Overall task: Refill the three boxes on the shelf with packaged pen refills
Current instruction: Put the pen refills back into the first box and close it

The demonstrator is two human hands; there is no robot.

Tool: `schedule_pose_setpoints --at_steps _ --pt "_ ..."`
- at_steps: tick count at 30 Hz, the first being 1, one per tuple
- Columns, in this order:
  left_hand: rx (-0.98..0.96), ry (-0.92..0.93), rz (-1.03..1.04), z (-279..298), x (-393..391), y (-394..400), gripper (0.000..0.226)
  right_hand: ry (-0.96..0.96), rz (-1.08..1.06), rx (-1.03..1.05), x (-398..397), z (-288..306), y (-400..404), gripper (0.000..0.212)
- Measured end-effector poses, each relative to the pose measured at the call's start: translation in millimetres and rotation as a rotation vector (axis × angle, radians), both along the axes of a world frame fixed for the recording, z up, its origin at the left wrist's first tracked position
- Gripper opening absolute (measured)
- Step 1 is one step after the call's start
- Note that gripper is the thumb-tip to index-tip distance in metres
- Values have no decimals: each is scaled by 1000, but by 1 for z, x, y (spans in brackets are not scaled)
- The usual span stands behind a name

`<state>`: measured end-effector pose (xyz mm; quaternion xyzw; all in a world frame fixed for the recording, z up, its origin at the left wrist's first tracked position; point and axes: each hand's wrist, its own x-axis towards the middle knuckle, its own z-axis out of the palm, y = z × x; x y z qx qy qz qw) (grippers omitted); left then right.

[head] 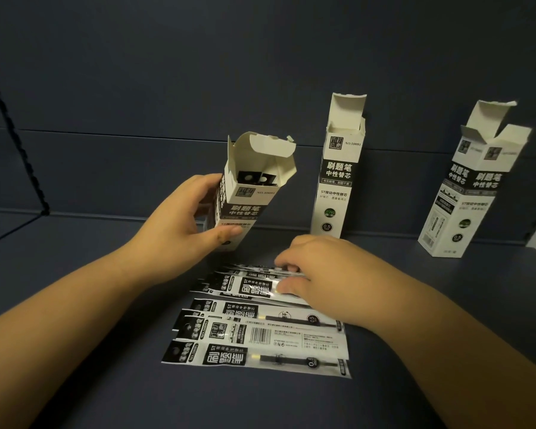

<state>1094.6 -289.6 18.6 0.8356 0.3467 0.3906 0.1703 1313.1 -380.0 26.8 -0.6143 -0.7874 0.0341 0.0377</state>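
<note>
Three tall white-and-black boxes with open top flaps stand on the dark shelf. My left hand grips the left box and tilts it toward me; black tops of refill packs show inside it. The middle box and the right box stand upright against the back wall. Several flat packaged pen refills lie fanned out on the shelf in front of me. My right hand reaches down onto the farthest packs, its fingers pinching the top refill pack.
The shelf floor and back wall are dark blue-grey. A dark notched upright runs along the left side. The shelf's right edge shows behind the right box.
</note>
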Motion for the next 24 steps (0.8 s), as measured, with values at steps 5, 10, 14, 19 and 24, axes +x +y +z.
schedule_pose_setpoints --at_steps 5,10,14,19,24 --pt "4 4 5 -1 -1 1 65 -15 13 4 -4 2 -2 30" --pt "5 1 -3 0 -1 1 62 -46 3 60 -5 5 -7 26" --pt "3 -6 1 0 -1 2 63 -115 -22 54 -9 7 -9 19" --pt "-3 -4 -3 -1 -1 1 63 -133 -31 93 -11 9 -12 13" --pt "2 -2 -4 -2 -2 2 65 -93 -31 181 -13 9 -17 18"
